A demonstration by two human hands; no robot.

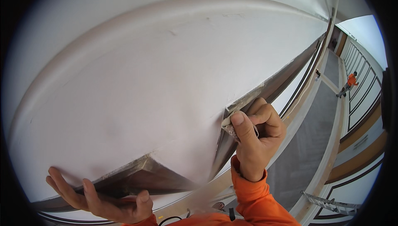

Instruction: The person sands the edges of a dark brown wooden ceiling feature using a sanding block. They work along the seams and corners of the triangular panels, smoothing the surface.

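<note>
A broad white painted surface (166,89) fills most of the view, with a curved moulding (166,12) across its far part. Dark stepped edges border it, one at the lower left (151,178) and one at the right (286,78). My right hand (263,137) pinches a small folded piece of sandpaper (229,129), pale and speckled, between thumb and fingers. It is held at the corner where the white surface meets the right dark edge. By the left dark edge, my left hand (99,203) has its fingers spread and holds nothing.
Far below on the right lies a grey floor (304,143) with a pale border. A person in orange (351,81) stands by a panelled wall (362,76). A metal ladder (331,204) is at the lower right. My orange sleeve (257,197) shows below.
</note>
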